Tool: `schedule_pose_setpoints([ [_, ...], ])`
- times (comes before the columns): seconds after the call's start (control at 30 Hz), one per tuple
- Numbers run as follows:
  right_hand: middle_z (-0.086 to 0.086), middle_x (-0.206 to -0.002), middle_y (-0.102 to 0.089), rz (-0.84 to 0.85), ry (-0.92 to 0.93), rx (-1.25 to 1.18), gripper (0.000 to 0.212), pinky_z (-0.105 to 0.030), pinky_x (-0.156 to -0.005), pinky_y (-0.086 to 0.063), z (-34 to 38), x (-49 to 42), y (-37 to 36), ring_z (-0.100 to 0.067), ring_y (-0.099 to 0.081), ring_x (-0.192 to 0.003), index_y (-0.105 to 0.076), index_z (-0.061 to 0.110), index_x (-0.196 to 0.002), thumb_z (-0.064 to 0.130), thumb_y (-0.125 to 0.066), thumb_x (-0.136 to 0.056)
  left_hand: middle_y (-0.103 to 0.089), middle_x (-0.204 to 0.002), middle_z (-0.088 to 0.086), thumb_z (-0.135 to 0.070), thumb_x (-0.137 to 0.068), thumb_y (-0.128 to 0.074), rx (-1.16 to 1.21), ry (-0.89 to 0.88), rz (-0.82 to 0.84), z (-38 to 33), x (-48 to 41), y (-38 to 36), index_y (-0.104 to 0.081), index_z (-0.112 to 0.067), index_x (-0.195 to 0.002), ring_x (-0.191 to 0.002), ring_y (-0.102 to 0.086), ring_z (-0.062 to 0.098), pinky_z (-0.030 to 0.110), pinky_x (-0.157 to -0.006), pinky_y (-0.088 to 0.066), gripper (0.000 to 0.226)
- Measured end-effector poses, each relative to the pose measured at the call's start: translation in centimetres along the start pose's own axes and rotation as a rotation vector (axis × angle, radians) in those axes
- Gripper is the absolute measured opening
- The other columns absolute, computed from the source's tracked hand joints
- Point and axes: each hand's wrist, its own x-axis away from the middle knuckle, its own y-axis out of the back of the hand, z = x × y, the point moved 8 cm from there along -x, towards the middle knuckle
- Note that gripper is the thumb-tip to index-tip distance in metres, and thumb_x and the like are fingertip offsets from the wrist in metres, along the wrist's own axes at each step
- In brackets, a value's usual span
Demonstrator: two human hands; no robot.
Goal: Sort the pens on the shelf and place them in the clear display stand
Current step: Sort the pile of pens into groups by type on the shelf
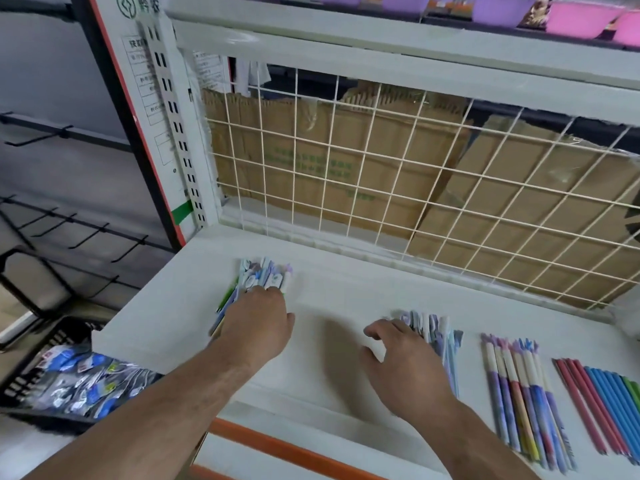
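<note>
**Square up the bundles before you lift**

Head view: your left hand (258,323) curls its fingers over the left bundle (265,275) of pens, towards the back of the shelf (346,289). Your right hand (405,358), fingers spread and loose, holds nothing and just touches the right bundle (441,337). Level the caps, matching the sorted rows (526,393). The clear stand cannot be made out.
</note>
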Motion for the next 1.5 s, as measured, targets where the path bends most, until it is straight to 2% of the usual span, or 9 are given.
schedule_pose_setpoints([
  [0.1,0.015,-0.126,-0.06,0.005,-0.017,0.0,0.03,-0.025,-0.083,-0.05,0.2,-0.4,-0.3,-0.007,-0.063,-0.104,-0.061,0.032,-0.124,0.04,-0.056,-0.096,-0.066,-0.09,0.0,-0.047,-0.092,-0.051,0.05,0.008,0.007,0.4,-0.9,-0.7,-0.049,-0.018,-0.089,-0.076,-0.059,0.02,0.027,-0.06,-0.039,0.029],
  [0.37,0.014,-0.122,-0.06,0.028,-0.056,-0.026,0.026,-0.025,-0.079,-0.049,-0.1,-0.8,-1.2,-0.01,-0.064,-0.092,-0.062,0.032,-0.119,0.038,-0.056,-0.095,-0.067,-0.103,0.001,-0.033,-0.099,-0.042,0.006,-0.102,0.028,-0.7,-2.2,-1.6,-0.053,-0.014,-0.108,-0.094,-0.066,0.021,0.028,-0.062,-0.037,0.024],
  [0.5,0.014,-0.121,-0.059,0.04,-0.061,-0.027,0.025,-0.024,-0.078,-0.048,-0.1,-0.8,-1.3,-0.01,-0.064,-0.086,-0.061,0.033,-0.119,0.039,-0.055,-0.095,-0.067,-0.101,0.003,-0.031,-0.098,-0.043,0.001,-0.089,0.168,-1.4,-2.4,-2.4,-0.053,-0.014,-0.099,-0.096,-0.064,0.024,0.03,-0.075,-0.045,0.019],
  [0.57,0.014,-0.122,-0.06,0.038,-0.061,-0.024,0.026,-0.025,-0.079,-0.048,-0.2,-0.8,-1.2,-0.009,-0.064,-0.087,-0.061,0.033,-0.12,0.039,-0.055,-0.095,-0.067,-0.1,0.002,-0.026,-0.094,-0.047,0.001,-0.07,0.232,-1.8,-2.2,-3.0,-0.048,-0.016,-0.095,-0.089,-0.063,0.023,0.028,-0.069,-0.042,0.01],
  [0.8,0.014,-0.12,-0.062,0.028,-0.069,-0.052,0.026,-0.023,-0.08,-0.047,-0.8,-0.1,-0.8,-0.008,-0.063,-0.089,-0.062,0.032,-0.121,0.038,-0.056,-0.096,-0.065,-0.109,0.0,-0.016,-0.092,-0.048,-0.225,-0.183,0.266,-3.7,-1.0,-3.0,-0.052,-0.013,-0.113,-0.1,-0.065,0.019,0.027,-0.07,-0.039,0.021],
  [0.93,0.013,-0.113,-0.064,0.048,-0.061,-0.097,0.022,-0.023,-0.082,-0.048,-1.4,0.4,-1.0,-0.004,-0.054,-0.08,-0.064,0.03,-0.116,0.035,-0.058,-0.095,-0.063,-0.094,0.002,-0.023,-0.094,-0.043,0.129,-0.102,0.434,-4.2,-0.9,-2.9,-0.054,-0.015,-0.101,-0.083,-0.063,0.021,0.028,-0.066,-0.042,0.016],
  [1.13,0.01,-0.08,-0.069,0.035,-0.171,-0.542,0.014,-0.026,-0.055,-0.05,-2.5,1.3,0.3,-0.008,-0.057,-0.049,-0.069,0.023,-0.086,0.035,-0.067,-0.092,-0.059,-0.069,0.009,-0.014,-0.095,-0.056,1.36,0.139,0.829,-10.5,3.1,-3.1,-0.057,-0.007,-0.088,-0.046,-0.04,0.016,0.024,-0.046,-0.029,0.009],
  [1.23,0.013,-0.062,-0.065,0.027,-0.227,-0.645,0.02,-0.02,-0.051,-0.046,-3.5,2.2,1.3,-0.003,-0.055,-0.049,-0.067,0.019,-0.08,0.036,-0.071,-0.089,-0.059,-0.067,0.004,-0.013,-0.098,-0.056,1.549,0.193,0.867,-12.4,4.4,-2.7,-0.061,-0.007,-0.092,-0.049,-0.047,0.015,0.023,-0.046,-0.032,0.01],
  [1.5,-0.008,-0.061,-0.065,0.072,-0.346,-0.775,0.016,-0.033,-0.056,-0.046,-7.0,5.1,2.0,-0.015,-0.056,-0.053,-0.067,0.01,-0.077,0.022,-0.071,-0.086,-0.064,-0.076,0.008,-0.017,-0.1,-0.053,1.581,0.178,0.915,-16.9,7.2,-2.8,-0.066,-0.009,-0.091,-0.057,-0.052,0.017,0.025,-0.049,-0.037,0.018],
])
